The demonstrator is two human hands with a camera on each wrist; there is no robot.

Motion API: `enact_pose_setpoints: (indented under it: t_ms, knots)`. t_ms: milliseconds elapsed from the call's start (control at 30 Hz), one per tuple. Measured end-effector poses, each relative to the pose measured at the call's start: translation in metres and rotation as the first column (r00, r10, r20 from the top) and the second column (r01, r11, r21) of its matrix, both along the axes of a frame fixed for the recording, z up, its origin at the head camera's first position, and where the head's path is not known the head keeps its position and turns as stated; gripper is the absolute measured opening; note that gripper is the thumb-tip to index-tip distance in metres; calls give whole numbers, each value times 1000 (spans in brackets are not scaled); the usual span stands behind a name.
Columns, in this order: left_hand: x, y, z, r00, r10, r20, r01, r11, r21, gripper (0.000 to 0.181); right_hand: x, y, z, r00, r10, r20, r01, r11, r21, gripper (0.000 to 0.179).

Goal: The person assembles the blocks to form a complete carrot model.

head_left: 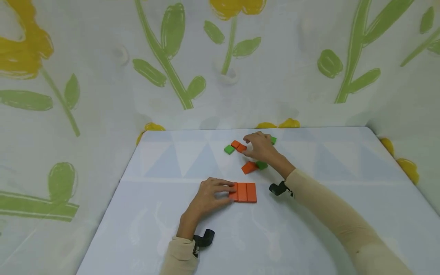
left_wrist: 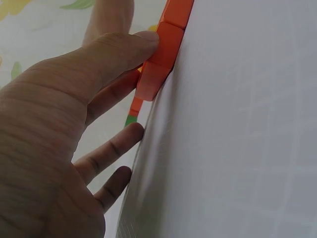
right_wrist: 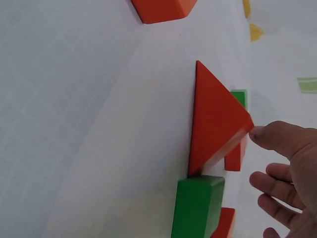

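My left hand (head_left: pixel 210 194) pinches the left end of a row of three flat orange blocks (head_left: pixel 242 193), which lie side by side on the table. In the left wrist view its thumb presses against the end orange block (left_wrist: pixel 166 47), with a finger behind it and the other fingers spread. Farther back, my right hand (head_left: pixel 260 147) hovers with fingers parted over a loose group of blocks, holding nothing. Beneath it lie an orange triangular block (right_wrist: pixel 215 119) and a green block (right_wrist: pixel 195 208) touching end to end. Two small orange blocks (head_left: pixel 235 144) lie near its thumb.
One green block (head_left: pixel 229 149) lies left of the small orange ones; another green block (head_left: pixel 273 140) is partly hidden behind my right hand. The pale table (head_left: pixel 154 214) meets walls of flower-printed fabric (head_left: pixel 275 76) at the back and sides. A black camera (head_left: pixel 204 238) is strapped to each wrist.
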State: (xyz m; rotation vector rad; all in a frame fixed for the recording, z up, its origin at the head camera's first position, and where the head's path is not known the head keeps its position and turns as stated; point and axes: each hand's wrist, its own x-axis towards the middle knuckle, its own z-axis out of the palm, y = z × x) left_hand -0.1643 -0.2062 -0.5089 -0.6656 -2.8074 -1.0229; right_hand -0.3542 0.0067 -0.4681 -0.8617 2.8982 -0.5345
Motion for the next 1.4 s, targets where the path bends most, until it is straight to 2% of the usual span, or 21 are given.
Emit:
enact_pose_setpoints:
  t_ms: [200,400,533,667,933,1200,1400]
  knots:
    - [0,2,1,1000,-7,3,7,1000,2,28,-3,-8,-5,1000,-13,16,13,999,30,46]
    - [0,-1,3,1000,3,-11,-3,1000,-14,27,-1,-11,-3,1000,-7,13,7,1000,0,43]
    - [0,1,1,1000,20,-16,-21,1000,-20,25,7,-1,3,1000,8,-13,-8,1000,-24,44]
    - [0,1,0,1000,28,-14,-28,999,-16,24,23,10,15,998,43,-43,-46,996,-70,42]
    - [-2,0,-2,1000,19,-13,-19,1000,-8,24,72,33,30,983,132,-126,-153,973,-175,33]
    - [-2,0,-1,1000,28,3,-28,1000,10,23,115,39,31,959,221,-176,-253,950,-185,33]
    - [-2,2,-2,1000,22,-1,-22,1000,6,25,141,40,21,929,283,-240,-331,923,-194,34]
